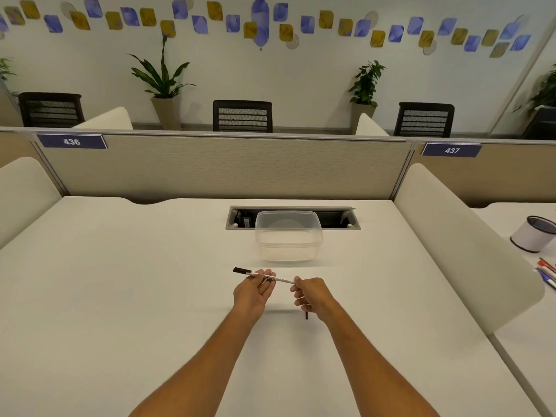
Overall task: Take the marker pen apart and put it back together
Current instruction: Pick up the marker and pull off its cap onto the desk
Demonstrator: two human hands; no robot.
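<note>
White marker pen [267,276] end hidden inside right hand [310,296]; left hand [252,291] grips it.

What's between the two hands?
Head view: only the white marker pen barrel spans from left hand to right hand; bare white desk below.

An open-plan office, no doubt: a white desk [120,281] fills the lower frame, fenced by a beige partition [225,167] carrying blue seat labels, 436 [71,141] at upper left and 437 [451,150] at upper right. Beyond the partition sit mesh-backed chairs [242,116] and potted plants [162,82] against a white wall dotted with blue and yellow decals [260,22]. A cable hatch [293,217] is cut into the desk at centre, and a pen cup [534,233] stands on the neighbouring desk at right.
</note>
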